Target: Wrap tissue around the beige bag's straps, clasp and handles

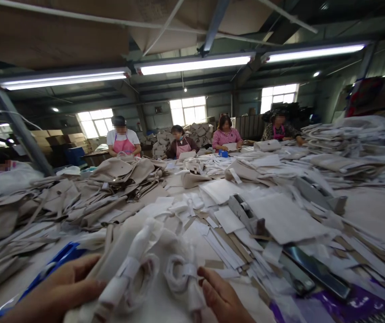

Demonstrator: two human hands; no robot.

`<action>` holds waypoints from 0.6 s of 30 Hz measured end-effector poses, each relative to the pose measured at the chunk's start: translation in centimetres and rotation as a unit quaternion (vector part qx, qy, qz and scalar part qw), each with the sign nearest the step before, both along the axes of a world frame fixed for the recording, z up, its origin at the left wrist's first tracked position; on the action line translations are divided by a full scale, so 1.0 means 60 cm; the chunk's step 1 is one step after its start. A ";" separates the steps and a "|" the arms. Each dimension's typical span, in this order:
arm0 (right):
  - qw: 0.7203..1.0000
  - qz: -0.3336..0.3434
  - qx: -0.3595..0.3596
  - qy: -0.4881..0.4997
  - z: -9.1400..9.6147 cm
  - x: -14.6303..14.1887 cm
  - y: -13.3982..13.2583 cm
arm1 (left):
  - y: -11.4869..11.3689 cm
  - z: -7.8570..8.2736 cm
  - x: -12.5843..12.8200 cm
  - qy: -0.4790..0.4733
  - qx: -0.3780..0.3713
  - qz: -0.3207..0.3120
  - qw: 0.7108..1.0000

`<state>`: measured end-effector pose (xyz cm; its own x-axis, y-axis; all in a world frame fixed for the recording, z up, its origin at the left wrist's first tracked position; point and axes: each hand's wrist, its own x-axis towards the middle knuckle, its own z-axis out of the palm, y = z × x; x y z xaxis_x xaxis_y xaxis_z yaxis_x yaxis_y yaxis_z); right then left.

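Note:
A pale cream fabric bag [160, 244] is in front of me at the bottom middle. Its straps are rolled into two coils, the left coil [142, 278] and the right coil [179, 271], each bound with a white wrap. My left hand [66, 287] grips the bag's left side, thumb on the near face and fingers behind. With curled fingers my right hand [221, 296] holds the bag's right side, beside the wrapped right coil. Just beyond my left hand lies a blue plastic object [49, 269], partly covered by that hand.
Beige bags [121, 179] heap up at the left. Tape dispensers [246, 213] stand among white sheets [285, 215] and paper strips [224, 246]. A dark, glossy flat device [317, 271] lies at right near purple packaging [350, 305]. Several co-workers [226, 137] are across the table.

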<state>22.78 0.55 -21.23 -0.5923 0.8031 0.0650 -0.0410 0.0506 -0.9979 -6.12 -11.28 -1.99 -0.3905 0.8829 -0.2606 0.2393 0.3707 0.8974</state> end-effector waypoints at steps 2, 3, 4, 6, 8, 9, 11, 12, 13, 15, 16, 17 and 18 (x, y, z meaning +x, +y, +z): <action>0.998 -0.029 -0.043 -0.026 -0.023 0.001 0.003 | 0.023 0.064 0.003 0.085 -0.050 -0.088 0.991; 0.996 -0.044 -0.069 -0.030 -0.033 0.003 0.004 | 0.036 0.086 0.012 0.165 -0.051 -0.102 0.980; 0.994 -0.057 -0.094 -0.028 -0.040 0.005 0.005 | 0.050 0.100 0.028 0.265 -0.061 -0.108 0.956; 0.987 -0.071 -0.142 -0.009 -0.045 0.010 0.008 | 0.078 0.108 0.074 0.424 -0.047 -0.105 0.898; 0.982 -0.080 -0.173 0.004 -0.038 0.021 0.015 | 0.104 0.098 0.128 0.331 -0.049 -0.171 0.927; 0.981 -0.085 -0.176 0.008 -0.031 0.030 0.020 | 0.114 0.088 0.149 0.259 -0.064 -0.218 0.939; 0.983 -0.093 -0.160 -0.001 -0.019 0.053 0.031 | 0.131 0.062 0.170 0.244 -0.013 -0.283 0.928; 0.984 -0.097 -0.149 -0.008 -0.016 0.066 0.037 | 0.135 0.045 0.166 0.261 0.024 -0.276 0.925; 0.985 -0.096 -0.141 -0.013 -0.015 0.079 0.041 | 0.136 0.025 0.153 0.287 0.061 -0.247 0.923; 0.985 -0.097 -0.144 -0.006 -0.021 0.102 0.048 | 0.129 -0.027 0.111 0.305 0.091 -0.143 0.937; 0.983 -0.098 -0.158 0.006 -0.027 0.109 0.049 | 0.121 -0.056 0.088 0.303 0.077 -0.087 0.946; 0.979 -0.100 -0.176 0.021 -0.033 0.112 0.049 | 0.110 -0.087 0.067 0.304 0.057 -0.035 0.950; 0.976 -0.098 -0.193 0.031 -0.039 0.111 0.049 | 0.098 -0.117 0.052 0.285 0.029 -0.008 0.958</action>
